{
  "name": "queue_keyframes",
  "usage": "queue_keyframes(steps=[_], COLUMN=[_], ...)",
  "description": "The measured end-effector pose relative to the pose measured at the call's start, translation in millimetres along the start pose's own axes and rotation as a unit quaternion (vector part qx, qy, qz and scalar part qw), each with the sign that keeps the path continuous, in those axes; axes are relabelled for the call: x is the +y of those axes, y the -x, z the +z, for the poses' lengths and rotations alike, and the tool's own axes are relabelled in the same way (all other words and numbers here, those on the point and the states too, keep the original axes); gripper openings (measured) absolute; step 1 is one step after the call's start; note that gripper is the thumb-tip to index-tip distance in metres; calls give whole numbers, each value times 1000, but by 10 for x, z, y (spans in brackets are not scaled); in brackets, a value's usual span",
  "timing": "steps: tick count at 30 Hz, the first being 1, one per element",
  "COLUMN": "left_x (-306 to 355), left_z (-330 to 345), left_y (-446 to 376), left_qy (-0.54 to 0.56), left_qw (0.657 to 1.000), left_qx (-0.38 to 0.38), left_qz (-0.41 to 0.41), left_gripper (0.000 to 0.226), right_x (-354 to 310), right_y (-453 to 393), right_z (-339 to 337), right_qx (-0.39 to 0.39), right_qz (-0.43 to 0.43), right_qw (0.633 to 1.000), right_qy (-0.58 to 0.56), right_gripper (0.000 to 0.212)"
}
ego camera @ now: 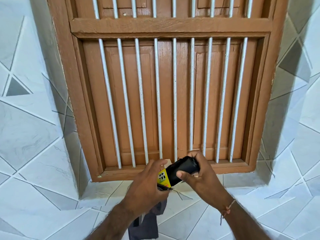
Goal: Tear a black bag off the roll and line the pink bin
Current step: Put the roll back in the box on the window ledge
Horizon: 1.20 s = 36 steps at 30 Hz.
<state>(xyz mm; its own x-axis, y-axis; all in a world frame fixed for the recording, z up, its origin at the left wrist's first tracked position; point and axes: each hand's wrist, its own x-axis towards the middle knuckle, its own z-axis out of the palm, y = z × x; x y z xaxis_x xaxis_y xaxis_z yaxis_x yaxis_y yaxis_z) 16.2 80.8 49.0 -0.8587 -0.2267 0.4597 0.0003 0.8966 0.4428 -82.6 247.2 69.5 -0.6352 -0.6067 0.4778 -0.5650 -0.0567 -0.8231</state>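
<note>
Both hands together on the roll (180,172), right hand (195,177) clamped on black end, left hand (147,184) on yellow label (162,176); bag untorn, loose edge needs finding; bin unseen.

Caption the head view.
Both hands grip a black bag roll with yellow label before a barred wooden window.

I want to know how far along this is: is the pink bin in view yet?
No: only the roll of black bags held by the left hand and right hand, a barred wooden shutter and tiled walls show.
</note>
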Motion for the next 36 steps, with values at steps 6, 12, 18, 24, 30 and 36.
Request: queue_keyframes(steps=[6,12,18,24,30,36], left_x=[97,53,24,79,119,187], left_z=[-45,12,13,-17,5,4], left_y=[-65,-66,-80,-44,-9,-26], left_qy=[52,76,69,64,69,42], left_qw=[998,997,997,997,996,998], left_qx=[25,6,23,30,22,36], left_qz=[-12,-34,-37,-31,-46,-26], left_gripper=[83,81,63,54,55,64], right_x=[159,219,210,220,161,151], right_y=[29,63,84,14,50,57], right_z=[94,203,341,362,340,427], right_qx=[69,47,82,252,169,131], right_qz=[-15,82,45,115,100,86], right_qw=[993,989,995,954,977,986], right_qy=[90,-113,-40,-113,-88,-49], right_gripper=[65,53,32,5,7,8])
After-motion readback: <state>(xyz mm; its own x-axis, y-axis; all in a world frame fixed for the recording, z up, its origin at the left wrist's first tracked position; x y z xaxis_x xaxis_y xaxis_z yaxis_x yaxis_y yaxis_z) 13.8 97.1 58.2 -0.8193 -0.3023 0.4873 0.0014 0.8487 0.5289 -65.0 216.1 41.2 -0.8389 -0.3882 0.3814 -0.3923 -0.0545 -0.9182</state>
